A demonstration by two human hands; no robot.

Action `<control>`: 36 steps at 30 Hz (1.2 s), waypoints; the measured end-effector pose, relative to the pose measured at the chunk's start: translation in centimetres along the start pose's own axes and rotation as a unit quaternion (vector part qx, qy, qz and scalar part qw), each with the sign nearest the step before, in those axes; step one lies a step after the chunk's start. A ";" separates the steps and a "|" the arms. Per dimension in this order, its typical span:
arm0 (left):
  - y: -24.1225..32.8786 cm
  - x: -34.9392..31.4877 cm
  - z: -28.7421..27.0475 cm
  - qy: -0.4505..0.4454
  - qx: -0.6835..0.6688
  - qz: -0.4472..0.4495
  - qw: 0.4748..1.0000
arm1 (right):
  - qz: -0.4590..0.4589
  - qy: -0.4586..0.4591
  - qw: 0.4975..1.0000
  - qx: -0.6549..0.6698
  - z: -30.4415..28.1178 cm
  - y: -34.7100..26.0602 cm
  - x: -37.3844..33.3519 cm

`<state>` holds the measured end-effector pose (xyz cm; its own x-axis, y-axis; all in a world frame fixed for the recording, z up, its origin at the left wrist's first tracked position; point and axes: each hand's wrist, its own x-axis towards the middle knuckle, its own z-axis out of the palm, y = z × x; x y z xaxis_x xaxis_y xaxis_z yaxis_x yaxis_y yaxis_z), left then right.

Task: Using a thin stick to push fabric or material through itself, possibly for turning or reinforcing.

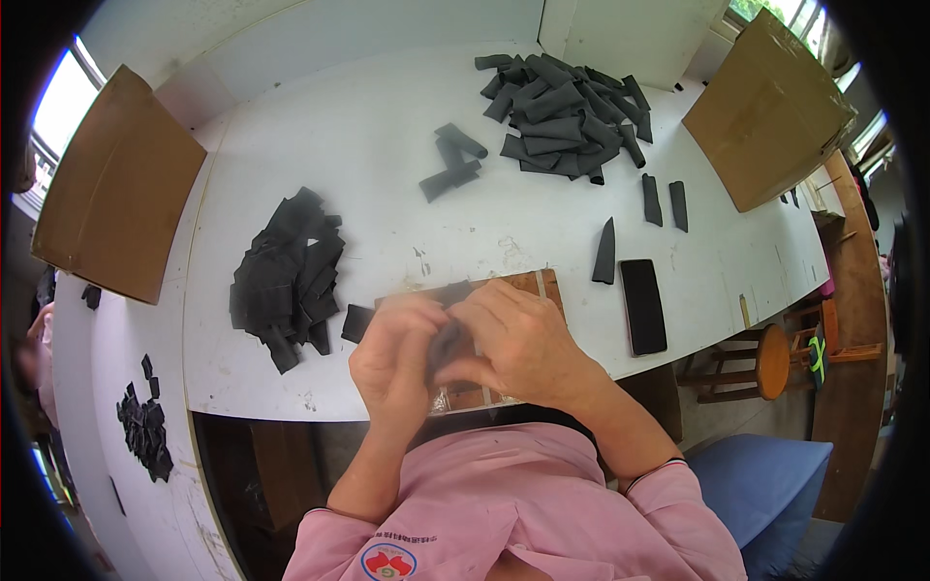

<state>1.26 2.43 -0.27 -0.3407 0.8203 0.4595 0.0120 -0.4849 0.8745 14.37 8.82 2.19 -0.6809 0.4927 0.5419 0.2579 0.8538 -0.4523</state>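
Close together over a brown board point(548, 287) at the table's front edge, my left hand point(395, 351) and my right hand point(521, 341) both grip a dark grey strip of foam-like material point(445, 343). It looks bent or rolled between my fingers, which hide much of it. Beside my left hand lies another dark flat piece point(357, 323). Farther left is a heap of flat dark pieces point(289, 276). At the back right, dark rolled tubes point(564, 118) form a second heap.
A few loose dark pieces point(451, 161) lie mid-table. Right of the board are a pointed dark piece point(604, 254), a black phone point(644, 308) and two tubes point(652, 200). Cardboard boxes stand at the left point(126, 194) and right point(765, 116). A wooden stool point(772, 362) is beyond the right edge.
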 end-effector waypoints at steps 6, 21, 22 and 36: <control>0.6 0.6 -0.4 0.019 -0.088 -0.142 0.986 | 0.058 -0.006 0.998 -0.001 -0.1 -0.4 -0.4; -1.6 -0.8 -0.6 0.020 -0.034 -0.047 0.998 | 0.054 -0.044 0.997 -0.022 2.7 1.7 -2.5; -0.9 0.0 0.1 0.036 -0.101 -0.118 0.987 | 0.075 -0.039 0.996 -0.018 2.8 1.5 -2.4; 0.5 1.6 0.9 -0.137 0.112 -0.116 0.977 | 0.121 0.000 0.987 0.105 4.2 2.8 -3.6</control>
<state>1.54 3.72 1.04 -0.0952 0.9655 0.2423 0.1803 -0.2227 0.9581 14.72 8.75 -4.00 -0.6171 0.6778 0.3996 0.2649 0.6572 -0.7056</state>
